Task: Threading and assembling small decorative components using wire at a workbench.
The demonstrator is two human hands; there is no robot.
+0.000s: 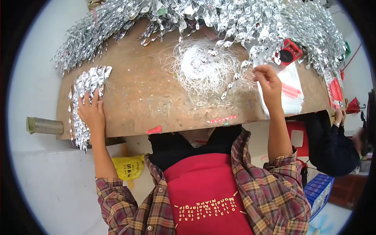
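Observation:
My left hand lies flat at the table's left edge with its fingers spread. It rests on a bundle of shiny silver spiral strips, whose lower ends hang past the edge. On the right, my right hand is raised over the table, thumb and fingertips pinched together. Whatever is between those fingertips is too fine to make out. Just left of them, a silver twisted strand dangles down from the large heap. A loose tangle of thin white thread sits mid-table.
Silver spiral garlands heap along the table's far side. Beside my right hand are a stack of clear plastic bags and a red speaker-like device. A metal tube juts out at left. Another person sits at far right.

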